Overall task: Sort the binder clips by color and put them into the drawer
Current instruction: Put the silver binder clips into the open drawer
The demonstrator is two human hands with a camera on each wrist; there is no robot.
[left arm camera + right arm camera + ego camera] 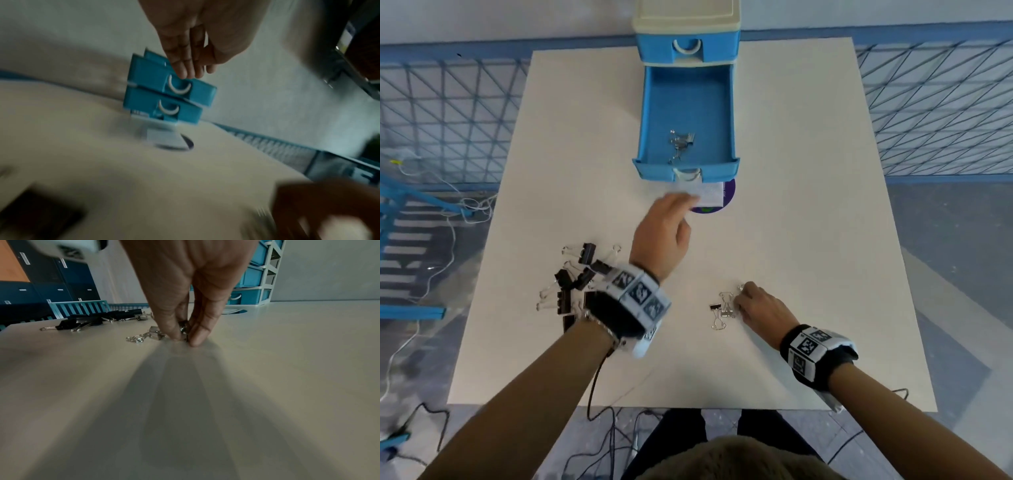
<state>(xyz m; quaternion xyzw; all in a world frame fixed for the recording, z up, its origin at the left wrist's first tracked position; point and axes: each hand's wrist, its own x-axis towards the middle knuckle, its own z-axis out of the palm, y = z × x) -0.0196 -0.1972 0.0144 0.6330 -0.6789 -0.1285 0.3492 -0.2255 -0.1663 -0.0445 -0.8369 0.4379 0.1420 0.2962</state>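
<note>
The blue drawer unit (688,51) stands at the table's far middle, its lower drawer (650,113) pulled out with a few silver clips (681,144) inside. My left hand (678,202) hovers, blurred, just in front of the drawer front (185,113); its fingers (185,68) are straight and hold nothing. My right hand (741,298) is down on the table, thumb and fingers pinching a small silver clip (183,330). More silver clips (724,310) and one small black clip (715,307) lie just left of it. A pile of black clips (578,281) lies on the left.
A purple disc with a white label (714,198) lies on the table under the drawer front. The white table (808,240) has blue mesh fencing (935,102) on both sides. Cables (431,274) trail on the floor at the left and near edge.
</note>
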